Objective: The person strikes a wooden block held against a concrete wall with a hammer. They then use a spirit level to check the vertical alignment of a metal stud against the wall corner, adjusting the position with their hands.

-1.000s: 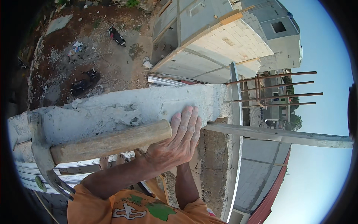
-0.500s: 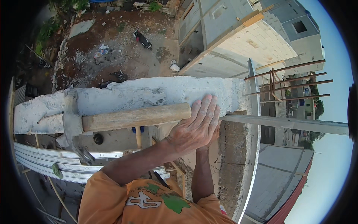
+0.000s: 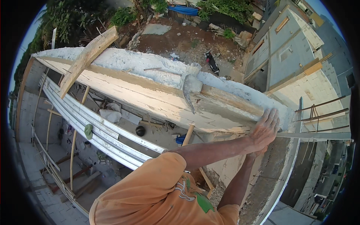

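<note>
My left hand (image 3: 264, 130) lies on the wall top's near edge, fingers stretched out over the pale mortar. It is beside the handle end of a claw hammer (image 3: 232, 101), which rests along the wall top (image 3: 150, 62) with its metal head to the left. Beneath my left hand, my right hand (image 3: 259, 151) is mostly covered; only part near the wrist shows, and its fingers are hidden. A grey metal bar (image 3: 315, 135) runs rightward from beside my hands. Whether the right hand touches it cannot be seen.
A rough wooden plank (image 3: 88, 60) lies across the wall at left. Long silvery metal channels (image 3: 101, 129) span below it. Rusty rebar (image 3: 322, 112) sticks out at right. Far below, a motorcycle (image 3: 212, 63) stands on the ground beyond the wall, a sharp drop.
My view has swung left, so the hammer and hands appear farther right, and the plank and more of the wall now show. The left hand stays by the hammer's handle end.
</note>
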`<state>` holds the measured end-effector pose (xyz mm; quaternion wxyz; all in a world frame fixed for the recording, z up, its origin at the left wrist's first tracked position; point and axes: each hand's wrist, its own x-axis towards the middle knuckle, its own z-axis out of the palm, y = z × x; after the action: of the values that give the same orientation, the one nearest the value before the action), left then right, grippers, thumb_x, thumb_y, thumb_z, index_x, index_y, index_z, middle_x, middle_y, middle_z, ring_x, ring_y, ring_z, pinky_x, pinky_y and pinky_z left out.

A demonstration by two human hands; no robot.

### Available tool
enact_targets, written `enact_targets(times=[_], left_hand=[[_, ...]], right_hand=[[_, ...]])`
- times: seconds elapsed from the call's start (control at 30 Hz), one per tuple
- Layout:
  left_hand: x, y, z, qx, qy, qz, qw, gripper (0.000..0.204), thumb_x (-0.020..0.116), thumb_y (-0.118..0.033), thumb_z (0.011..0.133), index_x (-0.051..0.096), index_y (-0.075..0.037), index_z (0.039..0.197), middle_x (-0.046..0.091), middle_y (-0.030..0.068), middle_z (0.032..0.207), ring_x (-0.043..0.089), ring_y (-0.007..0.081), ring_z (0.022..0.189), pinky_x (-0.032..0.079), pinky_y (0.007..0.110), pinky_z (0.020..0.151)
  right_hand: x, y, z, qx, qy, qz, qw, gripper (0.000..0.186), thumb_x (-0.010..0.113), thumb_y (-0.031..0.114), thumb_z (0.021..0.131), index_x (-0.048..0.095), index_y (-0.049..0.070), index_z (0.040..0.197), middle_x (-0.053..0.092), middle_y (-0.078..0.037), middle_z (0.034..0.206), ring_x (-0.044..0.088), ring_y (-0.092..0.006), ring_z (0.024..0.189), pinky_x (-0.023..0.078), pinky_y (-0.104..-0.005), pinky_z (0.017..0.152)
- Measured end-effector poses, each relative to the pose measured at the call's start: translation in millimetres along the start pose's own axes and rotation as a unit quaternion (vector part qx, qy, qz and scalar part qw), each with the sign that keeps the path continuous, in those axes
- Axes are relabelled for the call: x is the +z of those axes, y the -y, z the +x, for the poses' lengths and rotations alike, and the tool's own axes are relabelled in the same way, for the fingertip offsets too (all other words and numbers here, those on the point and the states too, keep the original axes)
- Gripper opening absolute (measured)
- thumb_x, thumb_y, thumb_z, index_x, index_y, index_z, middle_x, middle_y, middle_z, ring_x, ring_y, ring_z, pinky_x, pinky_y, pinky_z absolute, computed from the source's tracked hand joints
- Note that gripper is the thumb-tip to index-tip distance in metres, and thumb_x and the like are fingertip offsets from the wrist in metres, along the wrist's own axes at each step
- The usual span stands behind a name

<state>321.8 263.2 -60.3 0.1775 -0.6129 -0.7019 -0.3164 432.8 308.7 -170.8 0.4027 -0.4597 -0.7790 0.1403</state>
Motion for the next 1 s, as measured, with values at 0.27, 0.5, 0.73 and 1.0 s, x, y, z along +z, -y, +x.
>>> enact_targets(times=[0.27, 0.5, 0.73, 1.0], left_hand=[[15.6, -12.9, 15.2, -0.003, -0.032, 0.002, 0.999, 0.054, 0.057, -0.022, 0.084, 0.057, 0.011, 0.127, 0.054, 0.0296, 0.136, 0.046, 0.041, 0.133, 0.028, 0.056, 0.114], [6.5, 4.9, 43.9, 0.074, 0.12, 0.01, 0.99, 0.082, 0.076, -0.04, 0.077, 0.049, 0.011, 0.134, 0.048, 0.0284, 0.141, 0.041, 0.0394, 0.138, 0.031, 0.051, 0.113], [-2.5, -10.6, 53.7, 0.046, 0.183, 0.035, 0.981, 0.102, 0.08, -0.052, 0.072, 0.041, 0.014, 0.139, 0.039, 0.038, 0.145, 0.034, 0.0471, 0.14, 0.028, 0.051, 0.116], [7.6, -20.7, 53.7, 0.056, 0.193, 0.064, 0.977, 0.102, 0.078, -0.055, 0.073, 0.04, 0.009, 0.143, 0.034, 0.0409, 0.146, 0.029, 0.0551, 0.14, 0.022, 0.06, 0.115]], right_hand=[[-4.7, -4.2, 0.5, 0.016, -0.026, -0.03, 0.999, 0.077, 0.065, 0.015, 0.089, 0.024, -0.004, 0.151, 0.054, -0.033, 0.129, 0.06, -0.0484, 0.108, 0.053, -0.0479, 0.087], [4.8, -6.3, 4.0, 0.067, -0.062, -0.051, 0.995, 0.076, 0.064, 0.009, 0.086, 0.026, -0.004, 0.15, 0.059, -0.033, 0.116, 0.063, -0.0489, 0.094, 0.054, -0.0501, 0.078], [9.7, -2.5, 2.3, 0.037, -0.094, -0.043, 0.994, 0.054, 0.059, 0.006, 0.089, 0.041, -0.006, 0.139, 0.061, -0.031, 0.104, 0.064, -0.0473, 0.08, 0.052, -0.0522, 0.065], [1.3, -4.9, 3.1, 0.1, -0.037, -0.014, 0.994, 0.066, 0.061, 0.01, 0.091, 0.031, -0.004, 0.148, 0.059, -0.033, 0.118, 0.062, -0.0491, 0.098, 0.054, -0.0509, 0.08]])
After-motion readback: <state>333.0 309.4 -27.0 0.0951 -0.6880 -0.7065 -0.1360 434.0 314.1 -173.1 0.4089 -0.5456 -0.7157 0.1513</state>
